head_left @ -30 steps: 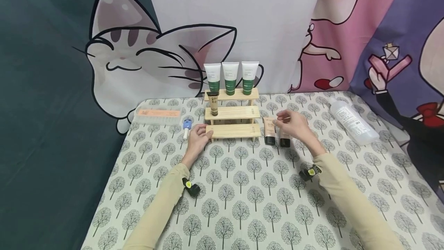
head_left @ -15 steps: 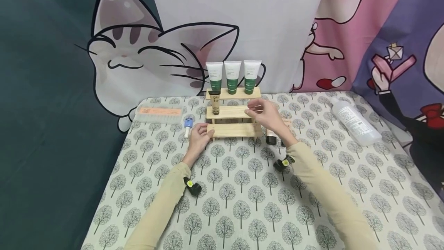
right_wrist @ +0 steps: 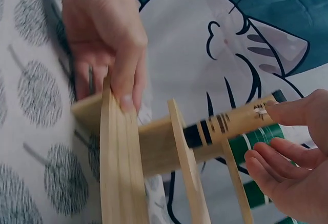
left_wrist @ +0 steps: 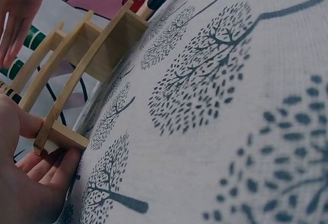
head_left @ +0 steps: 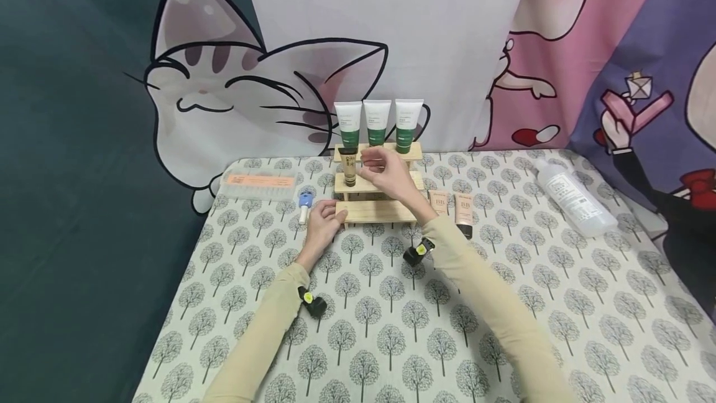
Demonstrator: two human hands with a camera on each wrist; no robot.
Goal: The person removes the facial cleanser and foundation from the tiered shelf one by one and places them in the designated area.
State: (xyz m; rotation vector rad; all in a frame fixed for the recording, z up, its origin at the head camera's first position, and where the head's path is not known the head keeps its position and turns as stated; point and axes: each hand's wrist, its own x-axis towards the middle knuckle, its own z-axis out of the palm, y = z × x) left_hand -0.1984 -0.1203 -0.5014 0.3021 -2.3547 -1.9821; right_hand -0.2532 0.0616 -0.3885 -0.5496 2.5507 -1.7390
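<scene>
- We see the fingers of the left hand [head_left: 322, 227] gripping one end of the wooden stand [head_left: 369, 211]; an uneven tug there could, we judge, rock everything on it.
- The fingers of the right hand [head_left: 390, 174] are parted, the gold tube [head_left: 348, 170] just beside them; contact we cannot tell. A clumsy brush might topple it.
- Behind those fingers stand the green-and-white tubes [head_left: 377, 115]; overreaching could knock one down.
</scene>
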